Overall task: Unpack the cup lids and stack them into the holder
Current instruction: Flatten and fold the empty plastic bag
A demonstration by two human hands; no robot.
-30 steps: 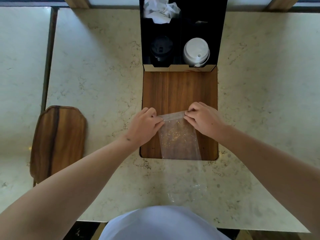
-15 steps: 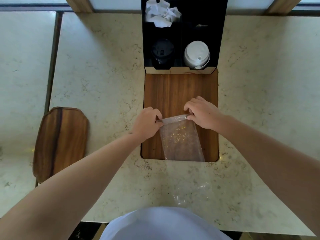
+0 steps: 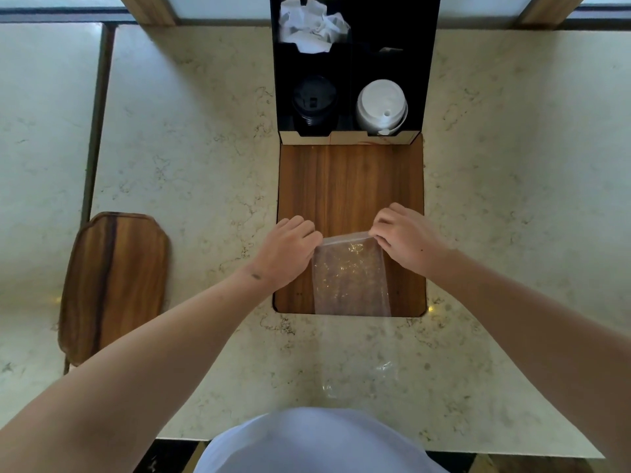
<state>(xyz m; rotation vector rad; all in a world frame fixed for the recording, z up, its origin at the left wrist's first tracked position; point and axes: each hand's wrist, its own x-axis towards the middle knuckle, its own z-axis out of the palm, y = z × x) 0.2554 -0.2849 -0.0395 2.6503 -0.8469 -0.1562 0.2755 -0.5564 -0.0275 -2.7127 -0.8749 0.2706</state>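
A clear plastic bag [image 3: 350, 285] lies flat over the near end of the wooden board [image 3: 351, 186] and reaches onto the marble counter. My left hand [image 3: 286, 254] pinches its top left corner and my right hand [image 3: 406, 237] pinches its top right corner. No lids show inside the bag. Behind the board stands the black holder [image 3: 351, 63]. Its front right slot holds a stack of white lids [image 3: 381, 105]. Its front left slot holds black lids [image 3: 313, 100].
Crumpled white paper [image 3: 312, 27] fills the holder's back left compartment. A wooden tray [image 3: 114, 285] lies on the counter at the left, over the seam between two slabs. The counter's near edge runs just in front of my body.
Both hands still pinch the bag's top edge. They have barely moved, with the bag's mouth pulled a little more taut between them.
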